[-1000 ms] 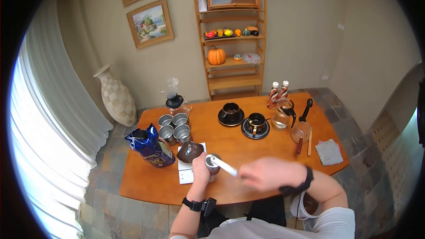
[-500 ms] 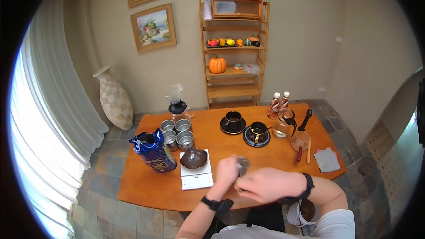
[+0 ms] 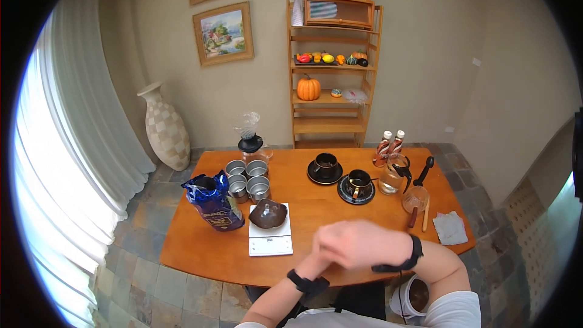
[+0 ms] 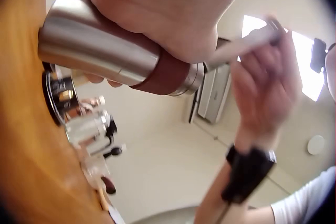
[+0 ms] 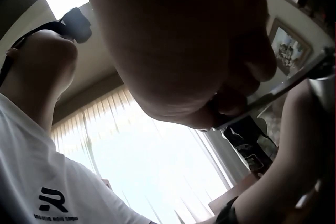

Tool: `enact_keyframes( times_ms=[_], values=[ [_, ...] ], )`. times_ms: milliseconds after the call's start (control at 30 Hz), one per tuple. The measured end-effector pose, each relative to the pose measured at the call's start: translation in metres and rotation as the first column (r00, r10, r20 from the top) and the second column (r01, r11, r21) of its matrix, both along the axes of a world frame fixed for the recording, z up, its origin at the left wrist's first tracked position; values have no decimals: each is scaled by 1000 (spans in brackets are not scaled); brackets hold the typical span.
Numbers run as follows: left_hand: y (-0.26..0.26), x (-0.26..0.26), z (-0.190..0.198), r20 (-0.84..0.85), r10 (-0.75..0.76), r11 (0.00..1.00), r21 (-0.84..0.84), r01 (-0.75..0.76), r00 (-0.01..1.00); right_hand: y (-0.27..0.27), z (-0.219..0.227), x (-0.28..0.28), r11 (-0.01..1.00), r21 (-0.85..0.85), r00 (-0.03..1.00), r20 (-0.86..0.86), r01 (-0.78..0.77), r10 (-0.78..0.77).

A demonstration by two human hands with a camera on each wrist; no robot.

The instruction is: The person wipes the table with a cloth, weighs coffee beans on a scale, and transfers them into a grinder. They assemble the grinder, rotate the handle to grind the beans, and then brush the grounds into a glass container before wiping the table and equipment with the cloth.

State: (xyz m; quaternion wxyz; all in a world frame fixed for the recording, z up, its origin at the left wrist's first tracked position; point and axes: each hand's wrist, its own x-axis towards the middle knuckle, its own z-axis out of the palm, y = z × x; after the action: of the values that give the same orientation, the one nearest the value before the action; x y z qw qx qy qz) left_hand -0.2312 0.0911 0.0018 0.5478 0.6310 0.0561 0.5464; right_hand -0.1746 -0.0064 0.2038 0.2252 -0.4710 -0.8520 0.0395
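Observation:
My left hand (image 4: 163, 8) is wrapped around a steel manual coffee grinder (image 4: 100, 40) with a brown band, tilted in the left wrist view. A flat crank handle (image 4: 236, 49) juts from the grinder's top. Its outer end is in the curled fingers of my right hand (image 4: 265, 85). In the head view my right hand (image 3: 367, 244) covers the grinder and most of the left hand. Left of them, a dark brown bowl (image 3: 267, 214) sits on a white kitchen scale (image 3: 271, 246).
A blue coffee bag (image 3: 212, 203) and several metal cups (image 3: 259, 188) stand at the left. Further back are two black cups (image 3: 326, 169) on saucers and a glass pitcher (image 3: 389, 177). A grey cloth (image 3: 450, 228) lies far right; a white bucket (image 3: 398, 307) stands below the table.
Both hands have moved right, off the scale, with the grinder between them. The crank has swung round, and the right hand now overlaps the left in the head view.

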Motion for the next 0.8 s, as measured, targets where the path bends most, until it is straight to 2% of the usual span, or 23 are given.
enact_keyframes(
  times_ms=[33,67,100,133,200,267,300,333,367,400,433,467,500,533,600,633,667,700,733,800],
  values=[
    [-8,-10,22,-353,90,990,130,-47,931,9,18,10,979,-101,984,36,176,-173],
    [-16,-24,48,-646,209,964,262,-43,734,22,13,32,957,-64,959,-12,283,-284],
    [-15,-34,54,-594,83,992,129,-7,800,30,9,58,940,-46,940,-35,337,-339],
    [-11,-43,55,-541,54,998,42,-37,839,29,2,79,920,-81,924,22,383,-382],
    [13,-63,61,-544,-55,932,-330,-154,837,0,-6,81,905,-207,928,108,371,-355],
    [42,-71,58,-311,-122,852,-520,-61,943,-26,-10,52,928,-311,978,79,207,-192],
    [54,-55,32,-397,-80,927,-367,-78,914,-29,-14,33,933,-340,990,102,122,-92],
    [58,-40,8,-474,-28,975,-208,-81,880,-26,-14,14,924,-364,992,82,117,-94],
    [34,-35,46,-719,266,964,212,-162,642,-18,-7,0,979,-197,993,108,60,-39],
    [30,-21,21,-618,13,998,-38,-46,786,-9,0,-3,1000,-18,989,151,-6,9],
    [16,-11,-6,-597,220,973,193,-128,771,6,1,5,993,-72,993,67,99,-94],
    [-7,-17,14,-529,416,887,416,-202,740,26,-3,17,971,-132,980,-12,198,-201],
    [-9,-29,32,-716,195,978,197,-74,671,40,-11,38,962,-81,963,-50,262,-266],
    [-4,-38,38,-716,196,977,199,-73,670,43,-18,61,944,-30,940,-91,327,-329],
    [11,-60,45,-681,133,987,24,-159,720,23,-28,85,914,-109,919,12,392,-393],
    [42,-59,9,-510,149,981,-30,-190,847,3,-16,73,897,-246,929,44,367,-367],
    [53,-65,24,-238,-140,809,-588,-28,961,-12,-21,61,905,-283,948,54,316,-314],
    [52,-63,44,-589,77,979,-109,-173,804,-22,-22,45,941,-281,982,50,188,-181],
    [50,-62,56,-733,409,903,410,-126,543,-28,-13,23,961,-270,998,-1,58,-60],
    [23,-24,39,-710,145,987,151,-52,689,-15,-1,2,977,-207,996,75,57,-42]
  ],
)
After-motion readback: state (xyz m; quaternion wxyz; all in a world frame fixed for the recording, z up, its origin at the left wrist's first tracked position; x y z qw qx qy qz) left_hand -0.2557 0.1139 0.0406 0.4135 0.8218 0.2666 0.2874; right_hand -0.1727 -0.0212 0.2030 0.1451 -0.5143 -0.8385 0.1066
